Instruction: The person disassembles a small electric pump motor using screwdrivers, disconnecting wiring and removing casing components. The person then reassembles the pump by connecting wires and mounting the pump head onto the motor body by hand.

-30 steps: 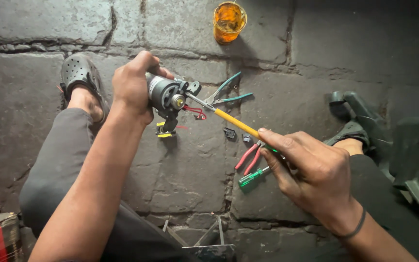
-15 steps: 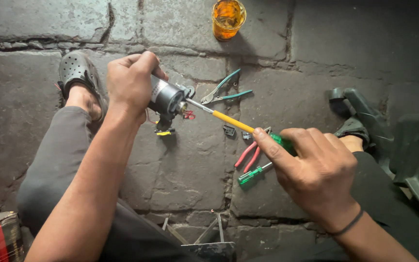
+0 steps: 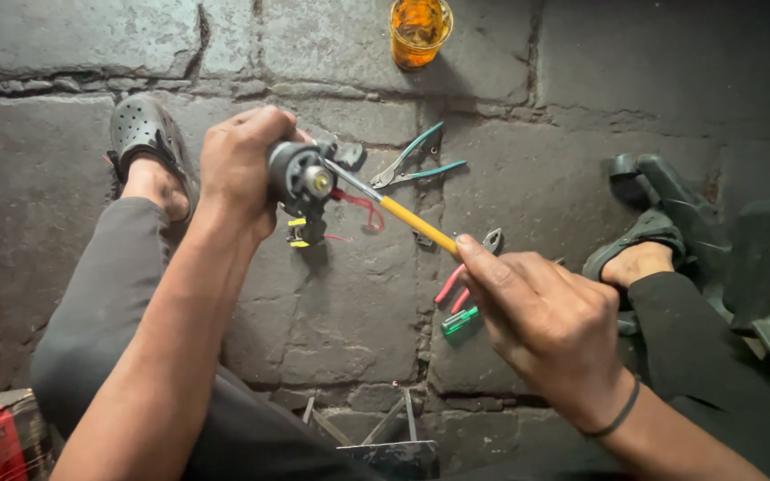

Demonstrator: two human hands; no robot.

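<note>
A stone floor (image 3: 331, 321) lies under the squatting person. The left hand (image 3: 241, 169) is clenched round a small motor (image 3: 300, 178), held up above the floor between the knees. The right hand (image 3: 550, 325) grips a yellow-handled screwdriver (image 3: 416, 224), its tip set against the motor's face. Teal pliers (image 3: 416, 165) lie just beyond, red pliers (image 3: 456, 289) and a green driver (image 3: 459, 322) near the right hand, a glass (image 3: 419, 31) of orange drink farther off. The tip could slip off the motor and jab the left fingers or snag the red wire (image 3: 358, 205), since nothing steadies the motor but the grip.
</note>
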